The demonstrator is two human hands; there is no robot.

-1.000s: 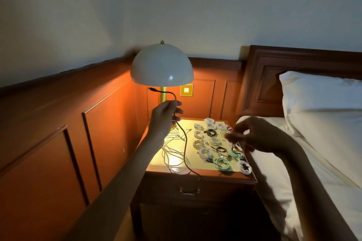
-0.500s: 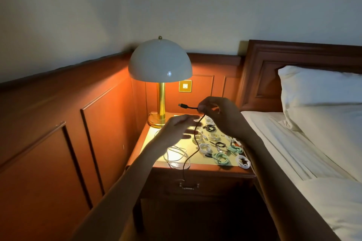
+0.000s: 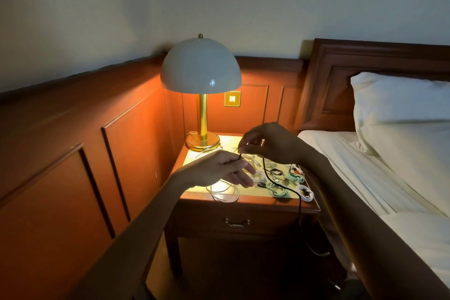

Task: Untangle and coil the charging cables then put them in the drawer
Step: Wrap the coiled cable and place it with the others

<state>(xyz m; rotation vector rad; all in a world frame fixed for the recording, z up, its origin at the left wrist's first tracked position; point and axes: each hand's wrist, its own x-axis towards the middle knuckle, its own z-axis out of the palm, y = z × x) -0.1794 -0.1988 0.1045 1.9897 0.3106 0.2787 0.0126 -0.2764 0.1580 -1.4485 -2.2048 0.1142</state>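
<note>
A black charging cable runs from between my two hands, across the nightstand and down over its front edge. My left hand hovers over the tabletop with fingers stretched out, and its thumb pins the cable's end against them. My right hand is just above and behind it, pinching the same cable with thumb and forefinger. Several coiled cables lie on the right half of the top, among them a green coil, a white coil and a black coil. A loose white cable sprawls under my left hand. The drawer is closed.
A lamp with a white dome and a brass base stands lit at the nightstand's back left. Wood panelling lines the wall to the left and behind. A bed with a white pillow adjoins the nightstand on the right.
Both hands have come down closer to the tabletop. The cable's end, held up in my right hand before, now sits under my left thumb too. More cable hangs off the front edge.
</note>
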